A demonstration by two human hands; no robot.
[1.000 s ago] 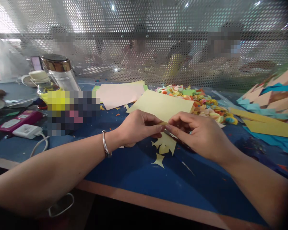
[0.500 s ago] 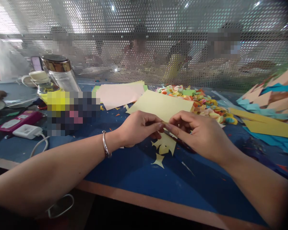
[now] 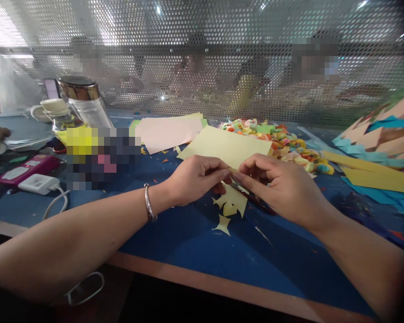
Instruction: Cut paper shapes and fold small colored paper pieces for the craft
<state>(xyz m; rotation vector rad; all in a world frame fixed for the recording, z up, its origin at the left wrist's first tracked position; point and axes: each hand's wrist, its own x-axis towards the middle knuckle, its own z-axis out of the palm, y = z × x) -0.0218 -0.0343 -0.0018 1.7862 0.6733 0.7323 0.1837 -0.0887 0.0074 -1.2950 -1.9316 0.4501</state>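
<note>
My left hand, with a silver bangle at the wrist, is closed in a pinch. Facing it, my right hand pinches too, and the fingertips of both almost meet. Between them shows a sliver of a small piece of pale yellow paper, mostly covered by the fingers. Behind the hands lies a larger pale yellow sheet. Below them are a cut yellow scrap with curved notches and a loose offcut. A dark, thin object, partly hidden, rests under my right hand.
Colourful folded paper pieces are heaped behind my right hand. Pink paper lies at the back, folded paper stacks at right. Bottles, a white charger and its cable stand left. A perforated metal screen borders the table.
Both hands stay in nearly the same place; my right fingers have shifted very slightly. A little more of the small yellow piece shows between the fingertips.
</note>
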